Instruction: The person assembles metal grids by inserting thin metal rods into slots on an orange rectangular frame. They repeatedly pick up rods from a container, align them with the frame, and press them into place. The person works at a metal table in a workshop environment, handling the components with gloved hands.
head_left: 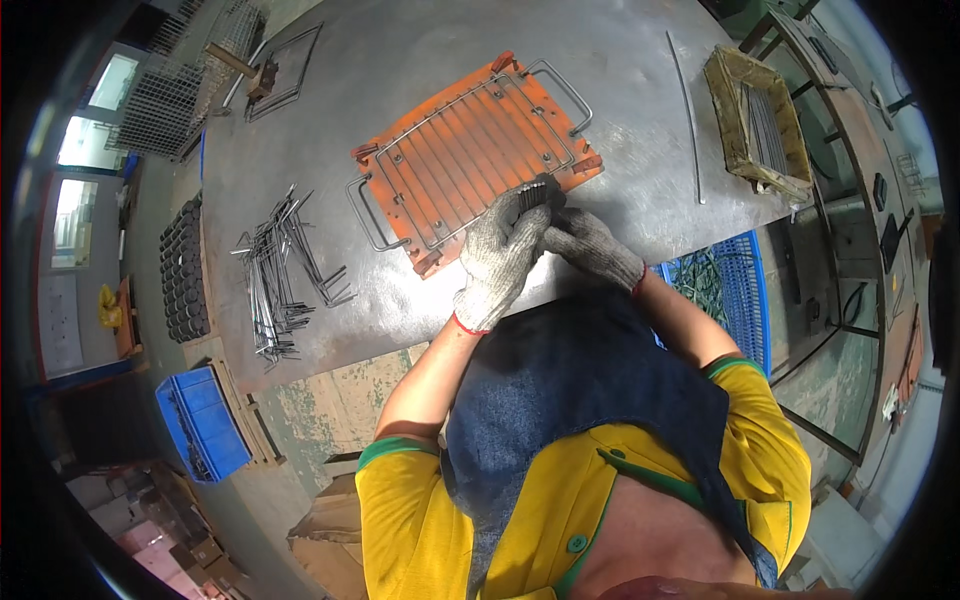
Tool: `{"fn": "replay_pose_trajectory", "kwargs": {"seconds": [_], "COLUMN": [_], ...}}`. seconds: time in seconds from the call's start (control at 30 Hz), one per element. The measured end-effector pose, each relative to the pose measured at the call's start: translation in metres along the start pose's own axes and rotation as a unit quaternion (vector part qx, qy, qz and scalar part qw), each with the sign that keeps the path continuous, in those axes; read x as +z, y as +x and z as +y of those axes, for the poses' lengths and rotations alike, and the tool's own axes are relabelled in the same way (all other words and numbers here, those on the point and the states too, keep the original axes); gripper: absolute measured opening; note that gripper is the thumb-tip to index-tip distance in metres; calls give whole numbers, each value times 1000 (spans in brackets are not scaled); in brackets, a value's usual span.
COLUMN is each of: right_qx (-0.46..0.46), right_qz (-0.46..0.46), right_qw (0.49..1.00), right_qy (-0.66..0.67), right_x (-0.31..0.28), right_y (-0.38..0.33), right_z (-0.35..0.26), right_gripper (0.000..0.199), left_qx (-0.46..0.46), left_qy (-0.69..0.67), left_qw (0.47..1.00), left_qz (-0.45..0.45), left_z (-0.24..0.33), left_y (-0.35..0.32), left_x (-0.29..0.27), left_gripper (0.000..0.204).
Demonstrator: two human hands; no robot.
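Both my hands wear grey-white knit gloves with red cuffs and meet at the near edge of an orange board (425,200). My left hand (500,250) is curled, with a dark, ridged shape (541,193) at its fingers; I cannot make out what it is. Against it, my right hand (597,248) is closed, its fingertips partly hidden. On the board lies a rectangular wire frame with several thin parallel wires across it. Bent wire handles stick out at its left (362,215) and right (562,95) ends. Small orange blocks sit at the board's corners.
A grey metal table (620,60) carries a pile of bent wire pieces (275,280) at left, a hammer (240,68) by wire frames at far left, a long rod (685,120), and a box of rods (755,125) at right. Blue crates (203,425) stand beside the table.
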State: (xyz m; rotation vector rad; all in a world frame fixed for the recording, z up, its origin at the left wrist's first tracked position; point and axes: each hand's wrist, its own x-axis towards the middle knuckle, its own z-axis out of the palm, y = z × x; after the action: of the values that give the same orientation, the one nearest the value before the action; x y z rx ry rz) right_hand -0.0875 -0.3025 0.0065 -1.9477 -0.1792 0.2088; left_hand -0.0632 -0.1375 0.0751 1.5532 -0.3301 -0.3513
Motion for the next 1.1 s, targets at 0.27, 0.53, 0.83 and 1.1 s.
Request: {"fn": "replay_pose_trajectory", "kwargs": {"seconds": [0.27, 0.53, 0.83, 1.1], "right_qx": [-15, -151, -63, -22], "right_qz": [-23, -71, -46, -18], "right_qw": [999, 982, 997, 1000], "right_qy": [27, -93, -8, -5], "right_x": [-12, -5, 3, 2], "right_y": [-1, -4, 2, 7], "right_z": [-23, -4, 12, 33], "right_gripper": [37, 41, 41, 35], "left_qx": [22, 58, 64, -21], "left_qy": [170, 129, 147, 343], "left_qw": [984, 984, 986, 936], "left_qz": [-53, -110, -45, -75], "left_z": [2, -27, -22, 1], "left_y": [-5, -11, -8, 17], "left_x": [-19, -17, -14, -11], "left_gripper": [37, 46, 22, 20]}}
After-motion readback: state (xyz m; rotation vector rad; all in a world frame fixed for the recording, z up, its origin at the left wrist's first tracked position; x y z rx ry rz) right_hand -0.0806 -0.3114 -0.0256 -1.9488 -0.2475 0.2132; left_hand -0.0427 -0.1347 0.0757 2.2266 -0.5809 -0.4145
